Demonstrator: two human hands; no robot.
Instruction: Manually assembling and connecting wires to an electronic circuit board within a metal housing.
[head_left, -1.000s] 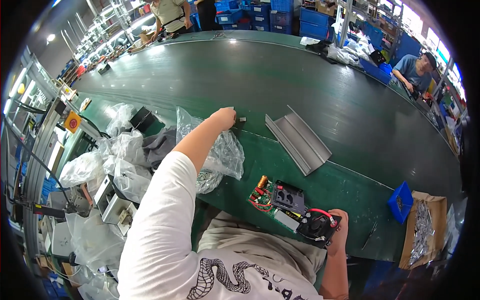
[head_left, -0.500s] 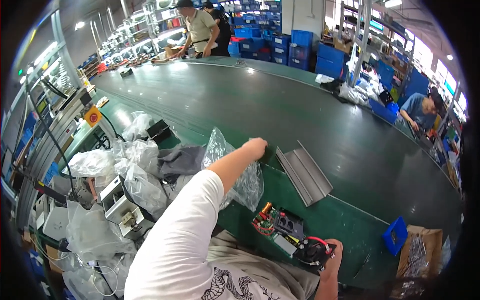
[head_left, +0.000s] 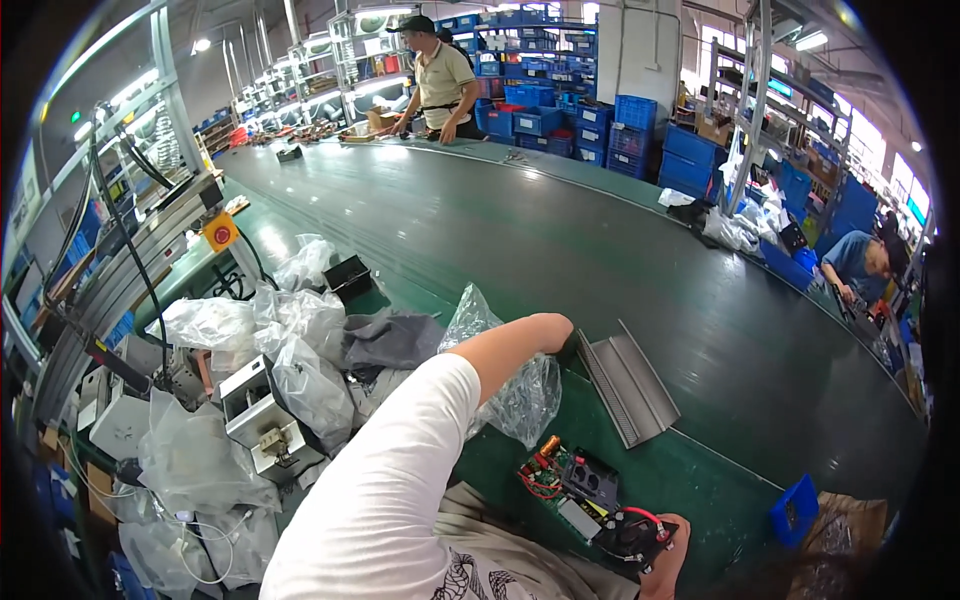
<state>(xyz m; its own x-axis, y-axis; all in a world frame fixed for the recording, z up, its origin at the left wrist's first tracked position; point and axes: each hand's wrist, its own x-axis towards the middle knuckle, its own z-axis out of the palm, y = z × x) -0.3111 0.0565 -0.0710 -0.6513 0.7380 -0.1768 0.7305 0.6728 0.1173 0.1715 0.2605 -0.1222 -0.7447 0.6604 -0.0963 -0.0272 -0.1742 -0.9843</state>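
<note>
My right hand (head_left: pixel 676 562) is closed around the fan end of an electronic circuit assembly (head_left: pixel 580 490). A black fan (head_left: pixel 632 533), red and black wires, a copper coil and a black socket panel show on it. My left arm reaches forward across the bench, and my left hand (head_left: pixel 553 331) is beside the upper left end of a grey metal housing (head_left: pixel 630 385). Its fingers are turned away and hidden, so I cannot tell whether they touch the housing. Under my left forearm lies a clear plastic bag (head_left: pixel 530 400).
A dark conveyor belt (head_left: pixel 480 210) runs beyond the green bench. To the left are bagged parts (head_left: pixel 300 325), a grey cloth (head_left: pixel 392 338) and an open metal case (head_left: pixel 262 420). A blue bin (head_left: pixel 795 510) sits at the right. Other people (head_left: pixel 440 85) work farther off.
My left hand has come nearer the housing's upper end, its wrist now more bent. My right hand keeps hold of the circuit assembly. The whole view has shifted slightly.
</note>
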